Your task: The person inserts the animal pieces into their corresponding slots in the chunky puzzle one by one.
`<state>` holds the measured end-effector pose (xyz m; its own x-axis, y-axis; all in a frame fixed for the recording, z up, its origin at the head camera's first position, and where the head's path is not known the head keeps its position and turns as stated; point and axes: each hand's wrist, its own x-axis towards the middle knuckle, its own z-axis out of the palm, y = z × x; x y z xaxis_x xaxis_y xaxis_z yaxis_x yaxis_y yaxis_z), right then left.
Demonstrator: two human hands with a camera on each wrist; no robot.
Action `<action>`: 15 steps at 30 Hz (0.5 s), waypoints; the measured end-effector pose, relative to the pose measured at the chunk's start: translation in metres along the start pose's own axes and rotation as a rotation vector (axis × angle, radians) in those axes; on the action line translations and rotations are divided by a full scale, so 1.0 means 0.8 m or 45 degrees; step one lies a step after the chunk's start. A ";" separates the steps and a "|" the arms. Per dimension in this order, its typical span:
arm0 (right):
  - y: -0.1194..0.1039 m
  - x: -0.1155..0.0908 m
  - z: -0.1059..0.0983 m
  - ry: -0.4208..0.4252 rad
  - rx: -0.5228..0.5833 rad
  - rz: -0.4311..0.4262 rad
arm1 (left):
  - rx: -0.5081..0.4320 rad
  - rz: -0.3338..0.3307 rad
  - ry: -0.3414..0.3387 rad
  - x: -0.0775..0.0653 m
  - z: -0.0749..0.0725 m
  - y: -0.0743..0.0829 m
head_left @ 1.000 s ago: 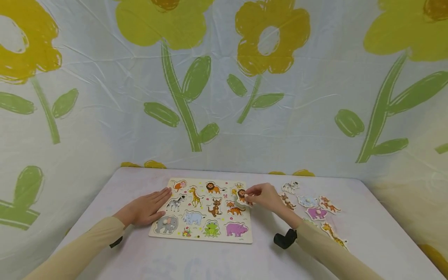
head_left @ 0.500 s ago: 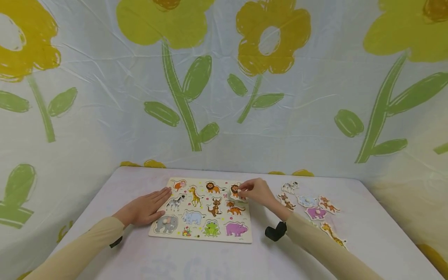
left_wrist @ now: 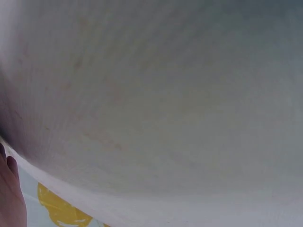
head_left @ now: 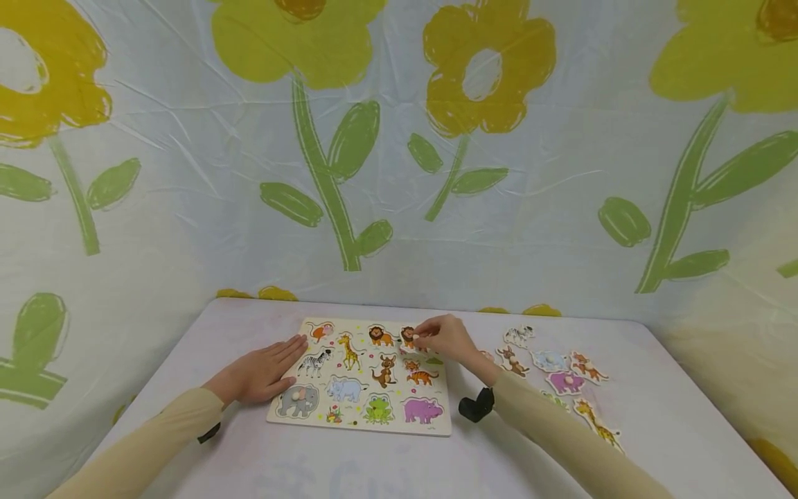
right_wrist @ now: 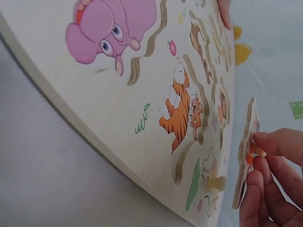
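In the head view my left hand [head_left: 257, 374] lies flat with straight fingers on the left edge of a wooden animal puzzle board [head_left: 337, 423]. My right hand [head_left: 447, 339] pinches a lion puzzle piece [head_left: 408, 337] over the board's upper right, just right of the printed lion [head_left: 378, 336]. The right wrist view shows that piece edge-on, thumb and fingers at its back, tilted above the board. Near it a yellow knob [right_wrist: 216, 183] stands up from the board. The elephant piece [head_left: 297, 400] with a knob sits in the lower left recess. Only some fingers [left_wrist: 12, 165] show in the left wrist view.
Right of the board lie several loose pieces: a zebra [head_left: 519, 335], kangaroo [head_left: 513, 362], blue rhino [head_left: 550, 360], purple hippo [head_left: 565, 382], tiger [head_left: 588, 367] and giraffe [head_left: 596, 421]. The right sleeve [head_left: 548, 430] partly covers a green piece [head_left: 555, 398]. A flowered curtain [head_left: 386, 208] hangs behind the table.
My right hand has carried the lion piece leftward and slightly up, from the board's right edge to beside the printed lion. The left hand has stayed in place.
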<state>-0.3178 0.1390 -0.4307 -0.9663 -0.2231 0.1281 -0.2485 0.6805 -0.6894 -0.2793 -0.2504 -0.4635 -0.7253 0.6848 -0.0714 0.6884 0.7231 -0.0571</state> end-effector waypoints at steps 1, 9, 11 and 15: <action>-0.001 0.001 0.001 0.002 0.002 0.002 | 0.000 0.000 0.002 0.000 0.000 0.000; 0.000 0.011 0.010 -0.004 0.037 0.007 | -0.005 -0.004 0.002 0.000 0.002 0.001; -0.002 0.012 0.012 -0.009 0.043 0.010 | -0.003 -0.004 0.001 0.000 0.003 0.001; -0.007 0.015 0.013 -0.001 0.032 0.011 | -0.003 -0.002 0.007 0.000 0.003 0.000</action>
<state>-0.3276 0.1252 -0.4329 -0.9685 -0.2174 0.1214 -0.2380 0.6646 -0.7083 -0.2796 -0.2504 -0.4656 -0.7264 0.6841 -0.0656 0.6872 0.7244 -0.0546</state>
